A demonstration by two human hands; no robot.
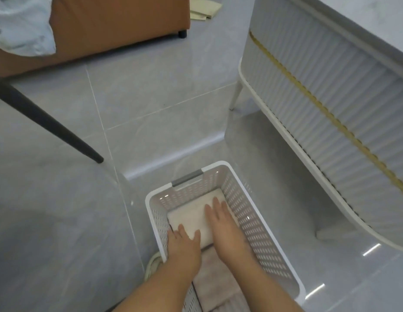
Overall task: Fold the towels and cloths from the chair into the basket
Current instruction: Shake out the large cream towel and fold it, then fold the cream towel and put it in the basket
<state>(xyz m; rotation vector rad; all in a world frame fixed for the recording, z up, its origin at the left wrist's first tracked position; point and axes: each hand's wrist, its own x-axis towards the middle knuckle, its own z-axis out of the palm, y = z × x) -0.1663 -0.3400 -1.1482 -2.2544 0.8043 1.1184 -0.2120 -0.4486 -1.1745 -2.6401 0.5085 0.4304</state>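
Towel (pixel 189 219) under flat hands (pixel 183 244) (pixel 220 224), perhaps snug against basket (pixel 252 221) walls

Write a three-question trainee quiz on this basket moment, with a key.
1. True or false: the left hand and the right hand both touch the folded white towel.
2. What lies in the basket nearer the person than the white towel? A) a pinkish folded towel B) a blue shirt C) a shoe
3. Fill in: the handle at the basket's far end is ____ in colour.
Key: 1 true; 2 A; 3 grey.
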